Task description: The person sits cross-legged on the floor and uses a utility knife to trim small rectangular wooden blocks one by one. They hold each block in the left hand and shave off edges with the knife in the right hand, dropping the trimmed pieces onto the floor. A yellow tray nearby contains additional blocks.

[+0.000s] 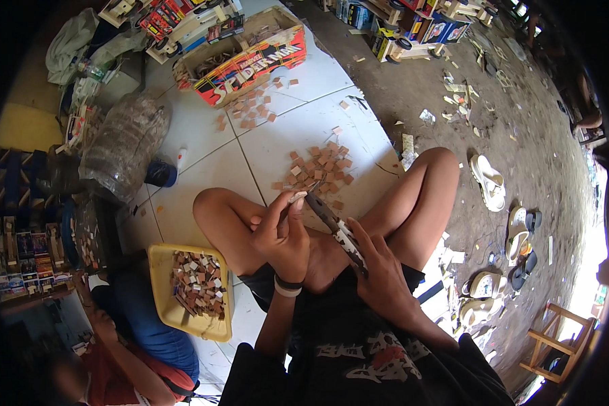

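Note:
My left hand (282, 238) is closed in a pinch, holding a small pale wooden piece (297, 197) between thumb and fingertips. In my right hand (380, 269) is a long, narrow tool (326, 215), dark brown with worn whitish patches; its exact kind I cannot make out. The tool's far tip comes close to the pinched piece, and whether they touch is unclear. Just beyond both hands, a loose pile of small brown square wooden pieces (326, 164) lies on the white tiles between my crossed legs.
A yellow tray (157, 287) of similar pieces stands at my left, near another person (132, 358). An open printed carton (250, 76) sits at the far side, beside wooden toy trucks (176, 24). Right of the tiles, sandals (487, 183) and scraps lie on the dirt floor.

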Demonstrator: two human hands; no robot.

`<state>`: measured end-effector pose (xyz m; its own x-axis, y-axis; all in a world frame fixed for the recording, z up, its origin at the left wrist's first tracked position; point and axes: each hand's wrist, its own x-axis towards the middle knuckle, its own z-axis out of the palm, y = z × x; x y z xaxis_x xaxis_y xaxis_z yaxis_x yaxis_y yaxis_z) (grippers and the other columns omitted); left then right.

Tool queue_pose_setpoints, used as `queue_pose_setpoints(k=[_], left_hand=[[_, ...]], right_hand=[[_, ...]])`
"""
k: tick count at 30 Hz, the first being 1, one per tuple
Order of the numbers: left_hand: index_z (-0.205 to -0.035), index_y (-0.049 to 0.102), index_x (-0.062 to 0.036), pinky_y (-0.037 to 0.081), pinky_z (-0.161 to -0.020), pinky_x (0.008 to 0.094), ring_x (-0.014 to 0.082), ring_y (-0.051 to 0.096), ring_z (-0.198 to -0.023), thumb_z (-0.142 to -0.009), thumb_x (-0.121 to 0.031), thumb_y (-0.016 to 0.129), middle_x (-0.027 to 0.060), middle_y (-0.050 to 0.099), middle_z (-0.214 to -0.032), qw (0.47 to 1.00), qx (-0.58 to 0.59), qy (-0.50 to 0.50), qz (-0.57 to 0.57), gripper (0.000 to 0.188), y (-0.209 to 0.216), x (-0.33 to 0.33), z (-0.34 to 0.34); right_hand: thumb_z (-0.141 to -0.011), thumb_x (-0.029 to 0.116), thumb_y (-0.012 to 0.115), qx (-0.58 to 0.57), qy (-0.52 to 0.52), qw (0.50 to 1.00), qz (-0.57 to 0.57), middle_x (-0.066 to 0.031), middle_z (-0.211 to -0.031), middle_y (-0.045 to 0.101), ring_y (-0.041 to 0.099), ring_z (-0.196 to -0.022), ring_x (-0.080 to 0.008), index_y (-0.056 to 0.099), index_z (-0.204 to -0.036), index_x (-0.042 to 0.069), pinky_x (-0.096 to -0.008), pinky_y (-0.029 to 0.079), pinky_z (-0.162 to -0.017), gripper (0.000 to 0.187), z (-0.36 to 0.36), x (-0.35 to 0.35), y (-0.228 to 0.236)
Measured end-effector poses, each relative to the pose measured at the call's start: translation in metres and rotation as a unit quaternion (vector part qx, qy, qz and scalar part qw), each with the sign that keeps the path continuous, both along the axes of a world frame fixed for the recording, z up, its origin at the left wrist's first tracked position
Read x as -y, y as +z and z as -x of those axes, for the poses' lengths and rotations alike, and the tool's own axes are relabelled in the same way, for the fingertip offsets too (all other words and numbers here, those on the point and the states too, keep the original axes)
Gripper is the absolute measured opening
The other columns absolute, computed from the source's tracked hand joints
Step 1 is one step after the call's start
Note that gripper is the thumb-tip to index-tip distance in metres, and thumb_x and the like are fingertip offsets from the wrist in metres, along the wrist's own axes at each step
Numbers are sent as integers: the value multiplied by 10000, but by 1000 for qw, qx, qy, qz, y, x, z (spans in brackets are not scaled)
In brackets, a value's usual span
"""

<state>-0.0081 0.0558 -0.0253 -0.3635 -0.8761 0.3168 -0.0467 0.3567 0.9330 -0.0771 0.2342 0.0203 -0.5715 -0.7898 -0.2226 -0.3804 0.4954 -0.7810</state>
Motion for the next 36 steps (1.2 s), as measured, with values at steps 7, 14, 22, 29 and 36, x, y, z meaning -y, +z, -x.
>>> queue_pose_setpoints(k=[7, 14, 22, 29, 36], left_hand=[[-1281, 685, 100, 587, -967, 286, 183, 740, -1060, -1022, -38, 734, 162, 759, -1172, 967, -75, -56, -238, 298, 13, 17, -14], [-1279, 679, 124, 603, -953, 305, 196, 748, -1024, -1029, -50, 727, 157, 769, -1123, 955, -75, -106, -266, 308, 25, 25, -15], [-1265, 692, 116, 598, -946, 300, 178, 744, -996, -1024, -20, 721, 140, 775, -1088, 955, -78, -123, -258, 278, 23, 21, -14], [-1259, 695, 110, 583, -933, 288, 166, 734, -982, -1028, -15, 714, 123, 771, -1056, 962, -72, -115, -237, 264, 23, 20, -12], [-1249, 679, 83, 591, -961, 315, 174, 728, -1012, -1029, -39, 719, 114, 748, -1101, 944, -97, -128, -288, 255, 19, 18, -13]], right_hand=[[-925, -112, 644, 49, -40, 994, 92, -260, -1283, 610, 637, -1201, -461, 396, -1649, 104, -505, 517, -1019, 796, 8, -1, -9], [-973, -72, 651, 133, 26, 988, 75, -281, -1408, 602, 623, -1280, -459, 389, -1651, 91, -468, 510, -1045, 745, 20, -8, -1], [-994, -43, 640, 162, 27, 984, 72, -292, -1400, 616, 621, -1289, -455, 393, -1642, 80, -460, 508, -1046, 704, 20, -5, 0], [-998, -40, 638, 114, 36, 988, 100, -304, -1383, 638, 631, -1288, -462, 399, -1624, 45, -468, 519, -1035, 675, 19, -4, -1], [-990, -61, 624, 119, 48, 986, 107, -307, -1402, 633, 621, -1319, -457, 394, -1615, 21, -458, 526, -1047, 672, 19, -6, 1]])
